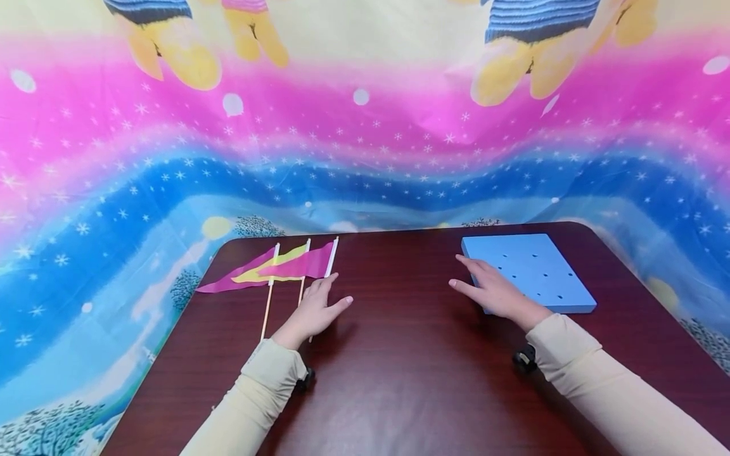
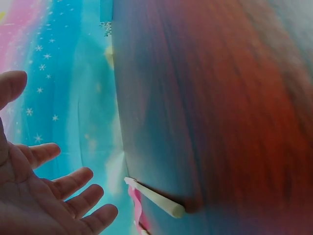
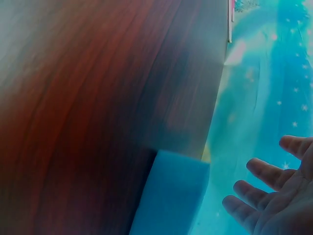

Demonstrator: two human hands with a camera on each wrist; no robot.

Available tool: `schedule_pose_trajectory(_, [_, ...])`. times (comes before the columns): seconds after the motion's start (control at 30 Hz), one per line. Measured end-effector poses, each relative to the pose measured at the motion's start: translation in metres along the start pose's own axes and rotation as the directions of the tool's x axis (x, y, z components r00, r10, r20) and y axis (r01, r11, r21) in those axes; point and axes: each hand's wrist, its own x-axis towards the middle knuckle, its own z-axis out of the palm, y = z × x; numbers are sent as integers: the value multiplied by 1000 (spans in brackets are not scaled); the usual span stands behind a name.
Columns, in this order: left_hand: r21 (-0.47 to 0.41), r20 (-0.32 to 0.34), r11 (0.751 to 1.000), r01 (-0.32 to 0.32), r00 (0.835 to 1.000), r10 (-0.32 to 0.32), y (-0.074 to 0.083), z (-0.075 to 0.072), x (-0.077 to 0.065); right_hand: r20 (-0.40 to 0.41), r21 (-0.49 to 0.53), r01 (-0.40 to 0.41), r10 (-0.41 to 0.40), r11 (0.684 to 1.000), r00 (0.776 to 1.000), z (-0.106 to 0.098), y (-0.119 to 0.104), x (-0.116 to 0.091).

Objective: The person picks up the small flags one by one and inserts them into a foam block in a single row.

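Observation:
Three small pennant flags on thin sticks lie on the left part of the table: a purple flag [image 1: 242, 271] farthest left, a yellow flag [image 1: 288, 259] between, and a magenta flag [image 1: 310, 261] on the right. My left hand [image 1: 312, 311] hovers over the rightmost stick, fingers apart, holding nothing; it hides part of that stick. In the left wrist view a flag stick [image 2: 159, 199] lies below the spread fingers. To the right lies a light blue block [image 1: 527, 272] with several small holes in its top. Over its left edge is my right hand [image 1: 493, 288], empty and with fingers extended.
The dark reddish-brown wooden table [image 1: 393, 354] has rounded far corners. Behind and beside it hangs a colourful printed cloth [image 1: 365, 139] with snowflakes and cartoon figures. A dark wrist strap piece [image 1: 525, 359] shows at the right cuff.

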Motion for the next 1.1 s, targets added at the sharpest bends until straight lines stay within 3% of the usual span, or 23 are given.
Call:
schedule_pose_trajectory(0.27, [-47,7,999,25,1000,-25,-1,-1,1,6,20,-71,71,997,997,-10,12,-12])
schedule_pose_trajectory(0.67, [-115,-18,990,85,996,-88,-8,-5,-8,-27,52,-88,89,995,996,-26,38,-24])
schedule_pose_trajectory(0.9, [-138,-37,988,70,996,-76,-13,-5,-12,-59,55,-96,99,994,993,-40,53,-32])
schedule_pose_trajectory(1.1, [-184,-31,980,73,996,-80,-16,-3,-12,-109,67,-151,157,986,982,-55,68,-41])
